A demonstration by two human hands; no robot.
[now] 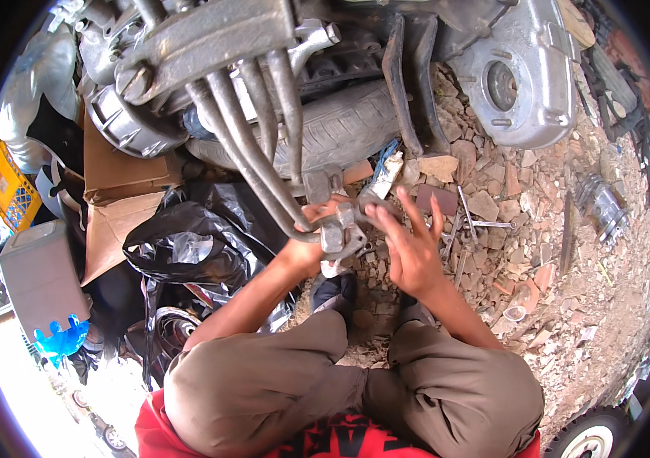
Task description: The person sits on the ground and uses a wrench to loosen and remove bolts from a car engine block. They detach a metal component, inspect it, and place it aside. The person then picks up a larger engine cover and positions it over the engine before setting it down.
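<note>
Bent metal pipes (258,164) run down from a heavy bracket (203,42) on the engine assembly to metal end fittings (333,233) in front of me. My left hand (302,252) is closed around these fittings from below and behind, partly hidden by them. My right hand (415,252) is just right of the fittings, fingers spread, the index fingertip at or very near a blurred metal piece; whether it touches cannot be made out.
A tyre (333,126) lies behind the pipes. A cast housing (516,84) sits upper right. Cardboard (111,229), a black bag (195,229) and a grey container (43,275) crowd the left. Wrenches (485,224) lie on rubble at right, near a bottom-right wheel (588,435).
</note>
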